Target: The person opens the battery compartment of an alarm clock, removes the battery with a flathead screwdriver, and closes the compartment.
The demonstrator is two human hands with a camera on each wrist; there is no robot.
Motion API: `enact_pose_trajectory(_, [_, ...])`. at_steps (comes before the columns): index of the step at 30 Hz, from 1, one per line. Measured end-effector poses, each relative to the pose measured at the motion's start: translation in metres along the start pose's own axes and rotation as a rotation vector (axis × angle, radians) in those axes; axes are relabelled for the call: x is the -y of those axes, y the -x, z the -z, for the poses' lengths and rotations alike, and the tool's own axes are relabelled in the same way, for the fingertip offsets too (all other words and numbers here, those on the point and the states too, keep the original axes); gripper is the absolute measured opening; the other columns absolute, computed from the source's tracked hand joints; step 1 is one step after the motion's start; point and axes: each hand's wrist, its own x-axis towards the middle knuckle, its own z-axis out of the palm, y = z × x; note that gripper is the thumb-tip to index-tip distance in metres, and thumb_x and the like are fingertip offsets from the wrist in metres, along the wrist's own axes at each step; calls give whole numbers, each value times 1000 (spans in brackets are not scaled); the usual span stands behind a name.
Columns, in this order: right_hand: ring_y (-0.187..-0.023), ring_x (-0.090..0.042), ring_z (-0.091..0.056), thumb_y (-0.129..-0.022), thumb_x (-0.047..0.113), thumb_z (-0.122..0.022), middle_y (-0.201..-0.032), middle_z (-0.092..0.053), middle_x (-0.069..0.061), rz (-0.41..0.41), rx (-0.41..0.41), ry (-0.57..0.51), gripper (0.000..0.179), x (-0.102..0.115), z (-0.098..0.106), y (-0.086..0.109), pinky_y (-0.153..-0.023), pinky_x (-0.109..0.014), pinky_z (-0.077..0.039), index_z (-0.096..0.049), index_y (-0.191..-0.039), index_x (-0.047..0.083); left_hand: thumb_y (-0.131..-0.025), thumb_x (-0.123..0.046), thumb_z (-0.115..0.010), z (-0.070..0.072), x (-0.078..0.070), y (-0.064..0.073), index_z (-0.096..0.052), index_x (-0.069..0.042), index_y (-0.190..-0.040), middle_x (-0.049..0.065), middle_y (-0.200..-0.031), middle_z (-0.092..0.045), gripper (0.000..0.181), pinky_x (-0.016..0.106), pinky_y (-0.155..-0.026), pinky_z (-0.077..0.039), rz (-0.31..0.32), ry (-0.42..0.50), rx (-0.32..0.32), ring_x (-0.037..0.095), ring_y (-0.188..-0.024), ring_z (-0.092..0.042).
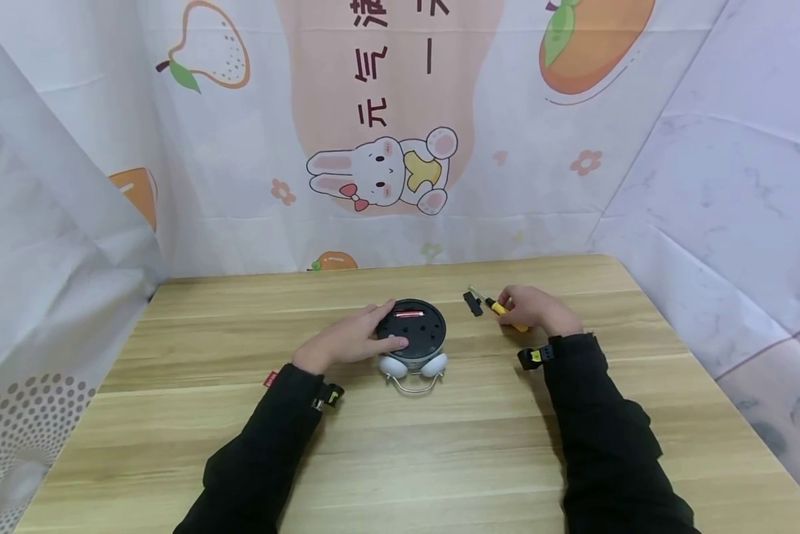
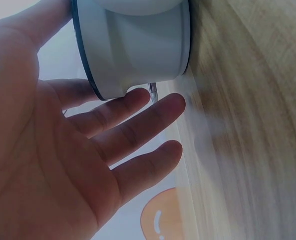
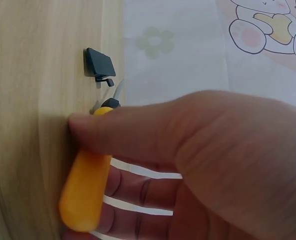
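Note:
A twin-bell alarm clock point(image 1: 426, 332) lies face down on the table, its black back up and its white bells and wire handle toward me. In its open compartment sits a red battery point(image 1: 409, 314). My left hand point(image 1: 349, 337) grips the clock from the left, thumb on the back and fingers around the rim; in the left wrist view the other fingers spread beside the white side. My right hand point(image 1: 533, 308) pinches the yellow handle of a screwdriver point(image 3: 85, 190), low over the table, shaft pointing away. A small black battery cover point(image 1: 472, 303) lies beside the screwdriver's shaft.
The wooden table point(image 1: 400, 460) ends at a printed curtain point(image 1: 239, 185) along the back. White sheets hang at both sides. A small red tag point(image 1: 270, 379) shows beside the left sleeve.

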Motion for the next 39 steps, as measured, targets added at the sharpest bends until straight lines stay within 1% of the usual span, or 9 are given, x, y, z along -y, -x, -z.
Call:
enact_pose_trajectory(6, [-80,-26,-55,-90,11,-59,-102,-61,-16,8,-38,39,32,1,-1,-1,-73,-39,-46,-61,-118,-4,-94,-63,-61,-1,-1,1,-23,-9,-162,17,-149,-46,96,44,-107,-43,9,1,2,24,-123,-51])
enact_pose_trajectory(11, [-83,-28,-56,-91,13,-58,-100,-63,-16,31,-102,47,27,1,-2,-2,-76,-43,-47,-65,-113,-3,-94,-62,-61,-1,-1,0,-23,-8,-162,17,-149,-46,95,44,-107,-43,5,0,1,24,-123,-51])
enact_pose_trajectory(16, [-87,-30,-57,-96,16,-59,-104,-64,-18,27,-137,25,26,1,-2,-3,-78,-45,-47,-65,-113,-3,-95,-62,-61,-1,0,-1,-23,-7,-162,18,-151,-44,95,45,-109,-42,-3,-4,1,24,-127,-49])
enact_pose_trajectory(22, [-103,-37,-60,-100,23,-58,-119,-64,-27,42,-182,-17,38,4,-1,-2,-88,-52,-48,-63,-123,-7,-95,-62,-61,-1,-1,0,-23,-6,-162,18,-151,-44,95,45,-109,-41,-3,-1,1,25,-128,-49])
enact_pose_trajectory(26, [-101,-36,-59,-101,23,-54,-119,-64,-25,46,-205,-38,39,6,1,-2,-88,-52,-48,-62,-126,-5,-95,-62,-60,-1,-2,0,-23,-7,-162,18,-150,-45,95,44,-108,-42,-1,-4,1,24,-126,-50])
enact_pose_trajectory(30, [-93,-32,-59,-101,22,-52,-112,-64,-21,65,-243,-50,37,10,3,-3,-83,-49,-48,-62,-127,-2,-94,-63,-60,0,-2,1,-23,-9,-162,17,-150,-45,95,44,-108,-42,11,-4,1,24,-125,-50])
enact_pose_trajectory(34, [-89,-32,-58,-97,20,-53,-108,-65,-20,88,-292,-67,35,13,5,-4,-81,-48,-47,-64,-124,1,-94,-63,-61,-1,-1,1,-22,-9,-162,16,-150,-45,96,44,-109,-41,14,-2,-1,23,-127,-49])
enact_pose_trajectory(37, [-100,-33,-61,-97,20,-54,-117,-66,-22,98,-309,-77,34,15,6,-5,-88,-50,-48,-66,-123,2,-94,-63,-61,-1,0,0,-22,-8,-162,17,-151,-45,96,44,-109,-41,11,-2,-2,23,-127,-49])
enact_pose_trajectory(39, [-103,-35,-64,-98,21,-53,-117,-68,-22,103,-303,-98,34,16,7,-4,-90,-51,-49,-67,-123,2,-94,-63,-61,-1,0,0,-22,-8,-162,17,-151,-44,96,44,-109,-41,12,-2,-3,24,-128,-49])
